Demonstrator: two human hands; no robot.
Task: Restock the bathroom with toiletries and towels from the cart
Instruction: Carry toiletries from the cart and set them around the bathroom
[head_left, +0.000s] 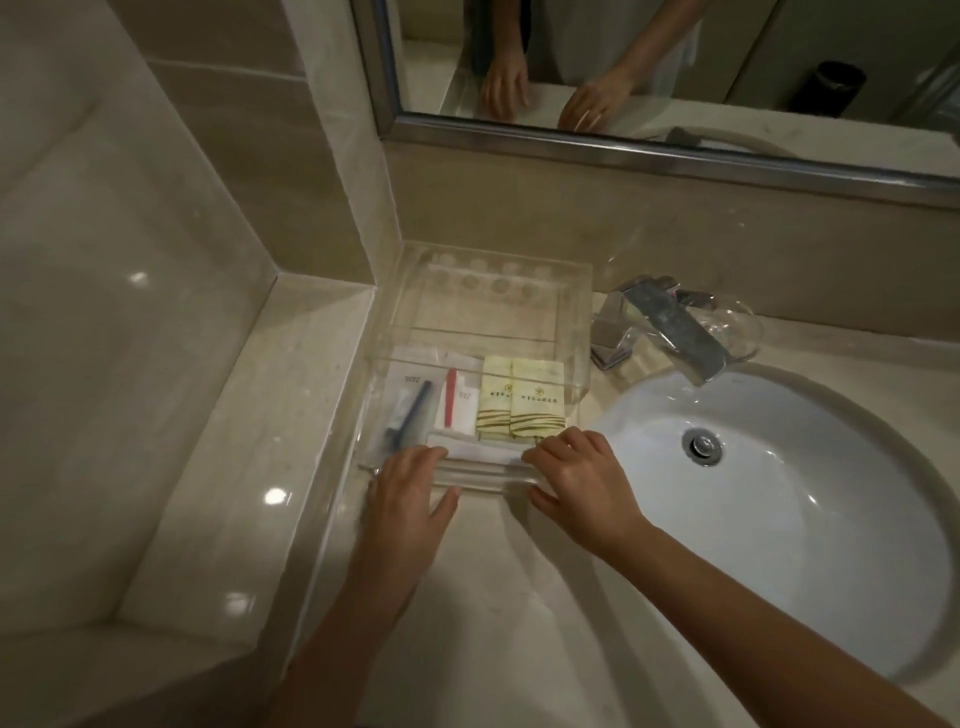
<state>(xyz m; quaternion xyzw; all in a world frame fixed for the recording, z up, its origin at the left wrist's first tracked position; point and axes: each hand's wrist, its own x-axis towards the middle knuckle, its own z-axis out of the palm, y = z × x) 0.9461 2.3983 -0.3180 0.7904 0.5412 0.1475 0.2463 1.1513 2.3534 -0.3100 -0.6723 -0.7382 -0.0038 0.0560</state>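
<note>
Marble worktop (498, 561) beside a white sink (810, 519), under a mirror (675, 150). A clear tray (579, 332) sits in the corner, left of the tap (670, 327). Its front part holds two yellow sachets (524, 400), a white packet with a red stripe (460, 402), a clear packet with a dark blue stick (410, 405) and a flat white packet (478, 448). The left hand (410, 486) rests straight fingers on the front rim. The right hand (582, 475) curls its fingers over that rim, thumb on the near side, gripping it.

Head-worn wide-angle view, facing down and forward, close over counter (498, 571), clear tray (493, 296) centred, edges seemingly bowed
</note>
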